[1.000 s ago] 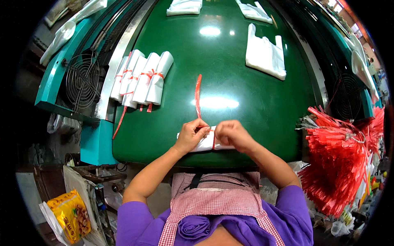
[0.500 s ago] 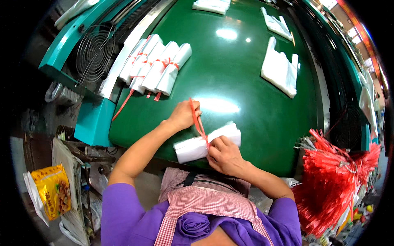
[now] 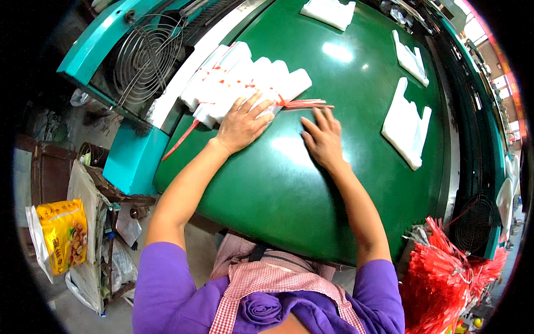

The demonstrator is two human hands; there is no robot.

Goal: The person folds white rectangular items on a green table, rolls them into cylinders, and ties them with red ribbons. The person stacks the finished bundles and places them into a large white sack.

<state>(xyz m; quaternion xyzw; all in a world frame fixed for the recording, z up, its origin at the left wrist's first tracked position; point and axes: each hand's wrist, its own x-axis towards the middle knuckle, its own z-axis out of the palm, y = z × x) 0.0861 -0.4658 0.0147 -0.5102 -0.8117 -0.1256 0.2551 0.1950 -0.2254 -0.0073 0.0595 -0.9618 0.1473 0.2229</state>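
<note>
My left hand [image 3: 243, 123] lies flat, fingers spread, on the nearest of several white rolled bag bundles [image 3: 245, 83] tied with red strips, lined up at the left of the green conveyor belt [image 3: 289, 183]. The newest roll [image 3: 289, 86] has red tie ends [image 3: 303, 103] sticking out to the right. My right hand [image 3: 322, 139] rests open on the belt just right of that roll, holding nothing, its fingertips near the red tie ends.
Flat white plastic bags lie further along the belt: one at the right [image 3: 407, 125], one beyond it [image 3: 410, 58], one at the top [image 3: 329, 11]. A bunch of red tie strips [image 3: 445, 278] hangs at lower right. A fan grille [image 3: 146, 58] sits at left; a yellow packet [image 3: 61, 234] at lower left.
The roll I was tying near the belt's front edge now sits in the row at the left. Both hands have let go and moved forward and left, lying flat.
</note>
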